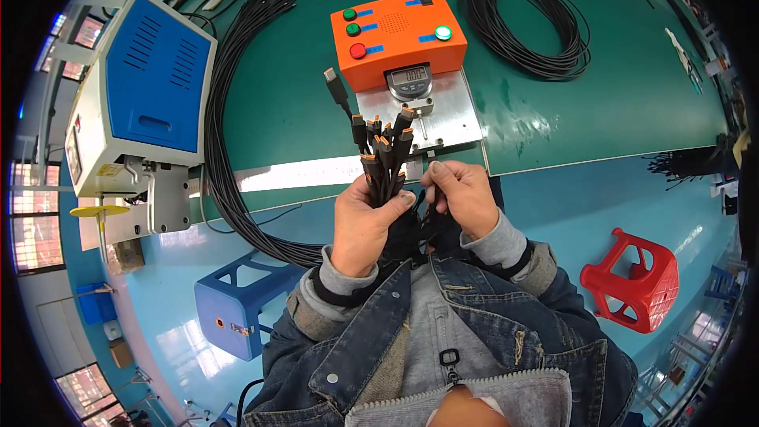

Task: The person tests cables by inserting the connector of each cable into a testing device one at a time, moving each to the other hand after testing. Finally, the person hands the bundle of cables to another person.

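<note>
Orange tester [398, 35]: landmark box on the green desk [617, 103], its steel plate [443, 115] bare
Cable bundle [383, 154]: just below the tester, plug ends fanned upward
Left hand [362, 225]: fist closed round the bundle
Right hand [462, 198]: pinching the trailing cable ends beside it
Progress: judging by this, no plug is seated yet; all remain
Coiled cable [526, 16]: right of the tester
Long cables [237, 111]: left of it

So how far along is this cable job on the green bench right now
Looks early to midway. Nothing clearly finished shows. In hand: the left hand grips a bundle of black cables, plug ends up, while the right hand touches the bundle lower down, in front of the orange tester box. Left: a long cable sheaf and a coil lie untouched on the green bench.
</note>
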Demonstrator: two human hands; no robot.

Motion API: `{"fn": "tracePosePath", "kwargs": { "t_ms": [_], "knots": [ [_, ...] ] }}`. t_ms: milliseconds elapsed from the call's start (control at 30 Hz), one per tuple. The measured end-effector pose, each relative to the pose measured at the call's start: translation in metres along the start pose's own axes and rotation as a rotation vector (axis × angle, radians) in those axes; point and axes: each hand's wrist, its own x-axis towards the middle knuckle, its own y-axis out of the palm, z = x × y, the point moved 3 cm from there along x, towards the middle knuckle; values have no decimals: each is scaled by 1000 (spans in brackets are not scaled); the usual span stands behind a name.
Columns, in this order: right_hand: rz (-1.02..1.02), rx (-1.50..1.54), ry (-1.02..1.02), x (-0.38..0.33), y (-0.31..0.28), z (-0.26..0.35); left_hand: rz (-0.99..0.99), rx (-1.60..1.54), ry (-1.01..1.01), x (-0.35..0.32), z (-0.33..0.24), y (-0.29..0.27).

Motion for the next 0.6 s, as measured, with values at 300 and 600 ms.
{"fn": "tracePosePath", "kwargs": {
  "t_ms": [300,600],
  "knots": [
    [6,-10,11,6,1,1,30,-11,-20,1,-1,0],
    [-12,11,22,9,2,8,72,-40,-81,-1,-7,-2]
  ]
}}
